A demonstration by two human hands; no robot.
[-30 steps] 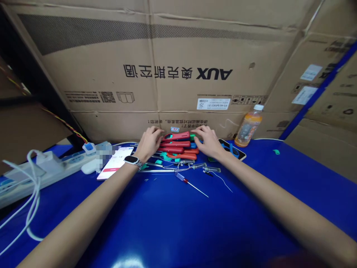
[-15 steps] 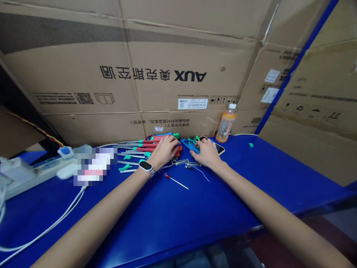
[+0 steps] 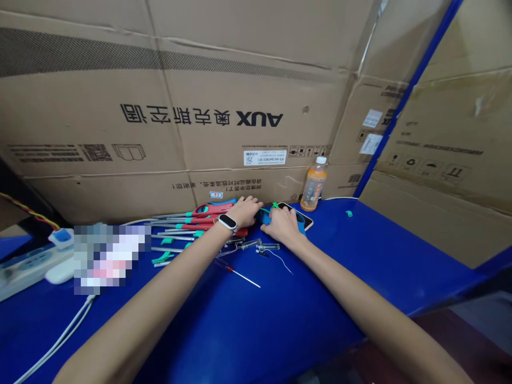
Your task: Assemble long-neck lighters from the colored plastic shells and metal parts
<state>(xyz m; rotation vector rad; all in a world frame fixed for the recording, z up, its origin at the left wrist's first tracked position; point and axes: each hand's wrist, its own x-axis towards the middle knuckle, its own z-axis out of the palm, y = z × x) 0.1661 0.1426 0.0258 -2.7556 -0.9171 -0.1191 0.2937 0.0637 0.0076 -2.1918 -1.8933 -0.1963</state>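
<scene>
Screwdriver [image 3: 245, 279] lies nearest you on blue tabletop [image 3: 256, 330]. Beyond, clear tubes [image 3: 269, 246] with thin wires. Your right hand [image 3: 283, 228], fingers half curled, over blue handle [image 3: 301, 226] beside phone [image 3: 308, 221]; can't tell if gripped. Your left hand [image 3: 246, 212], fingers bent, at right end of red-handled stick lighters [image 3: 224, 208], grip hidden. Farther, orange drink bottle [image 3: 313, 186] upright before cardboard [image 3: 224, 144].

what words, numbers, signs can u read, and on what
"AUX 奥克斯空调": back carton, upside down
"师傅您辛苦了!请在搬运时对我温柔些,谢谢您!": same carton
Recycling sign: right carton
Unreadable: bottle label, white labels, sticker, other print
</scene>
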